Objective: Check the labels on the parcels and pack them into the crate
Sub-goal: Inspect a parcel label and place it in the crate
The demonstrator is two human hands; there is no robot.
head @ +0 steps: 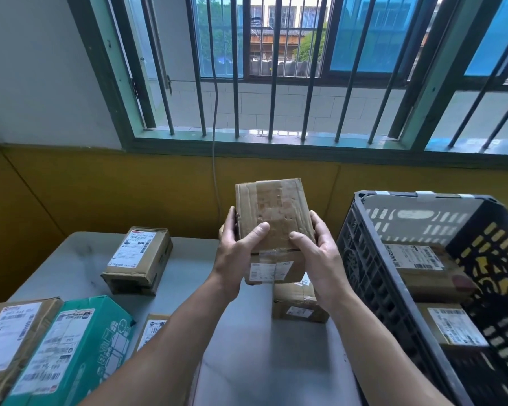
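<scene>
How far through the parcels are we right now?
Done: at least two labelled parcels lie in the black crate. In hand: the left hand and right hand grip a taped cardboard box above the table, its label on the near face. Left: five parcels on the table, including the teal box.

**Parcel held up over the table**

Both hands, left hand [237, 250] and right hand [320, 253], grip a taped cardboard parcel [273, 218] above the grey table [247, 332]. Two labelled parcels lie in the black crate [373, 276] alongside.
</scene>
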